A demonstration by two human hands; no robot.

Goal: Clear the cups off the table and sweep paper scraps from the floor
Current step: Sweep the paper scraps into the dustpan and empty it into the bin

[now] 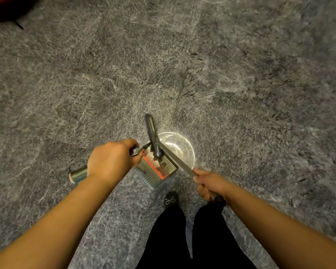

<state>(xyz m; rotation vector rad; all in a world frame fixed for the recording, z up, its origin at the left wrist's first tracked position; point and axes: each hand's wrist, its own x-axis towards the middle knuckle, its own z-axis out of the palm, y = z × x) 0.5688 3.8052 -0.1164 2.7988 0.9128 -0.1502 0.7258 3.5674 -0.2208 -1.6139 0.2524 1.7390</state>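
broom and dustpan held over the grey floor

the left hand has its fingers curled tight round the handle of the dustpan, the knuckles turned up toward the camera and the handle's capped end poking out behind the wrist. the pan hangs below and to the right of that hand — a grey box with an orange strip and a row of comb teeth along its edge, its open mouth tilted up. dark shapes lie inside it, too blurred to name.

the right hand grips the broom stick, fingers wrapped round it near its dark grip end. the stick runs up and left from that hand to the broom head, a dark narrow bar that sits just over the far edge of the dustpan, overlapping it in this view. whether head and pan touch is not clear.

beside the broom head, on the mottled grey floor, a bright round ring of light shines. no paper scraps can be made out on the floor in this blurred view.

lower down, black trouser legs and one dark shoe with a small bow.
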